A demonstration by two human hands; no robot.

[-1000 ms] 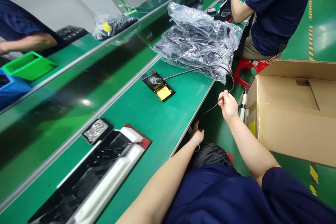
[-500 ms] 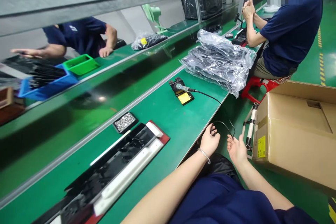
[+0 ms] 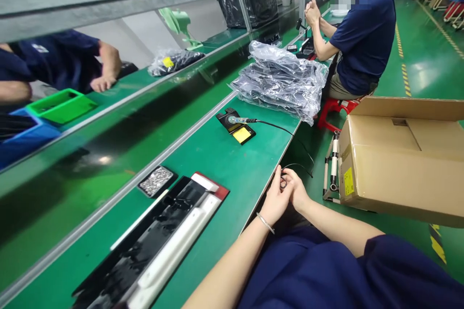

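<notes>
In the head view my left hand [image 3: 274, 199] is closed round a small coil of thin black cord [image 3: 276, 127], just off the front edge of the bench. My right hand [image 3: 297, 190] meets it there, fingers closed on the same cord; their tips are partly hidden. From my hands the cord loops out to the right, then up over the bench edge to a soldering iron [image 3: 242, 120]. That iron rests on a black stand [image 3: 225, 117] with a yellow sponge [image 3: 241, 134].
Plastic-wrapped bundles [image 3: 281, 82] lie on the bench [image 3: 213, 159] farther along. Closer, a tray of small metal parts [image 3: 157, 181] sits by a long black-and-white fixture [image 3: 174, 236]. A cardboard box [image 3: 406, 164] stands to my right. A co-worker [image 3: 366, 34] sits beyond.
My right hand has moved left to join my left hand, closing on the cord. The cord's free loop has shifted, and the whole view has turned slightly right.
</notes>
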